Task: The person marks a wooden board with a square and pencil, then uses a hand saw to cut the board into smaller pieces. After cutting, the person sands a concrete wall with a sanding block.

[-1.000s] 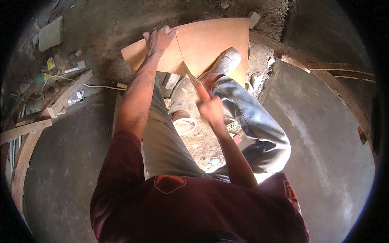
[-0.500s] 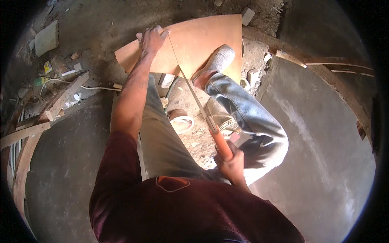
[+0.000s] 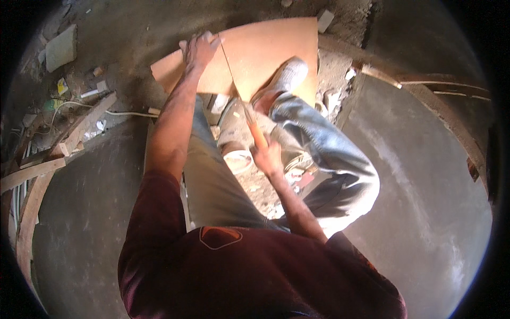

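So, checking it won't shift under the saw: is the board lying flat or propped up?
Flat: the board lies on the ground, pinned by left hand and shoe.

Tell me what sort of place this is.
Probably a rough building site or outdoor carpentry spot: the board is being sawn on bare dirt, with timber offcuts and rubble lying about.
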{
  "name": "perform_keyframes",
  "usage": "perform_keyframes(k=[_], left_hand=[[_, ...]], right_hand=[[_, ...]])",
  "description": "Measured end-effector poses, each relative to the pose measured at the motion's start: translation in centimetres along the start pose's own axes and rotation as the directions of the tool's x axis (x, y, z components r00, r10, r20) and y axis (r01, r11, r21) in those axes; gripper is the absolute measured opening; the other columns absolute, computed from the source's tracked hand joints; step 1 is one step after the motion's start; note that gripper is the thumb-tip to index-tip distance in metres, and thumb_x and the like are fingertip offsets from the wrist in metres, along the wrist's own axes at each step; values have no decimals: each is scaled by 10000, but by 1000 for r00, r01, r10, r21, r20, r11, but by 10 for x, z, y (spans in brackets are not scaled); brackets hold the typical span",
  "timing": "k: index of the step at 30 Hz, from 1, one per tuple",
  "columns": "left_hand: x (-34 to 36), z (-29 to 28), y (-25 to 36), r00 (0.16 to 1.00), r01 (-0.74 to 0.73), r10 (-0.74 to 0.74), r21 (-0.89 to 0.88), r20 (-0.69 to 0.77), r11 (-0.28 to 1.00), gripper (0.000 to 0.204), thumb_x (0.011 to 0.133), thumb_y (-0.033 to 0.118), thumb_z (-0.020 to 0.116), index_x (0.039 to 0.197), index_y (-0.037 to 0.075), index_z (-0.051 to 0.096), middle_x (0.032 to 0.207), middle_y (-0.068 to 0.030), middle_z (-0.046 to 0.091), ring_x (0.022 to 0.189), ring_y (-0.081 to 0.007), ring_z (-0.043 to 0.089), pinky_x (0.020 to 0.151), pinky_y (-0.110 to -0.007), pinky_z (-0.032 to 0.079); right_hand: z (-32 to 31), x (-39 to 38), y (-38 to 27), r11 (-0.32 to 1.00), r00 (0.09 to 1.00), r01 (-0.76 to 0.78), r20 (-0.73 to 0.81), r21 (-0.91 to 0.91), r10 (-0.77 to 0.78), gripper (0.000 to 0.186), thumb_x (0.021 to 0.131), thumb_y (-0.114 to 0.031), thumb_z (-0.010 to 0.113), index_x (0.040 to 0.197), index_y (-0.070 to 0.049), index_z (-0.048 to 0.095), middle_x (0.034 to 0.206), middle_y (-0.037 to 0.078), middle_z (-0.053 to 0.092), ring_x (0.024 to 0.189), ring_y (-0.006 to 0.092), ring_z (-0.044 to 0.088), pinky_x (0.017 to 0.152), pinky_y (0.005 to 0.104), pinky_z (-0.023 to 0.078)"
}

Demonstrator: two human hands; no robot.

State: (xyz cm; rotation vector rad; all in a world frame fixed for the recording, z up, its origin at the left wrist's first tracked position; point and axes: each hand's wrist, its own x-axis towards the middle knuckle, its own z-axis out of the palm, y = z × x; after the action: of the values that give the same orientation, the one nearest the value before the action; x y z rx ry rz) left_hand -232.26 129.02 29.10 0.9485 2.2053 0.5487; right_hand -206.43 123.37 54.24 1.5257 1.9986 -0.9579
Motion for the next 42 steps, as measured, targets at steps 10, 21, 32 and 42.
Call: perform_keyframes(k=[10, 21, 32, 42], left_hand=[[-7, -14, 6, 996, 59, -65, 97, 60, 994, 480, 882, 561, 609, 1074, 131, 702, 1109, -126, 712, 1081, -293, 635, 946, -506, 334], [-2, -95, -45, 996, 24, -7, 189, -92, 982, 502, 935, 564, 517, 1042, 104, 687, 1117, -134, 701, 1038, -350, 645, 904, -529, 475], [35, -50, 67, 928, 51, -117, 191, 354, 980, 546, 856, 519, 624, 1184, 85, 671, 1159, -247, 664, 1105, -404, 631, 943, -468, 492], [56, 24, 28, 937, 182, -96, -237, 335, 954, 398, 823, 295, 717, 1134, 53, 661, 1075, -127, 704, 1019, -261, 662, 902, -371, 504]], right_hand=[[-112, -97, -55, 994, 993, -95, 73, 46, 91, 328, 742, -171, 663, 1019, -3, 615, 739, 246, 629, 716, 465, 646, 703, 537, 514], [32, 15, 2, 973, 949, -225, 214, -46, 230, 444, 775, -259, 656, 1162, -42, 652, 959, 280, 684, 952, 451, 658, 852, 495, 524], [-13, -73, 8, 991, 993, -28, 117, 133, 12, 596, 863, -230, 551, 1436, -345, 439, 957, 253, 681, 864, 456, 674, 778, 531, 538], [15, -76, 8, 806, 866, -496, 258, 324, 429, 448, 765, -367, 657, 1204, -278, 672, 946, 318, 675, 971, 444, 667, 882, 472, 501]])
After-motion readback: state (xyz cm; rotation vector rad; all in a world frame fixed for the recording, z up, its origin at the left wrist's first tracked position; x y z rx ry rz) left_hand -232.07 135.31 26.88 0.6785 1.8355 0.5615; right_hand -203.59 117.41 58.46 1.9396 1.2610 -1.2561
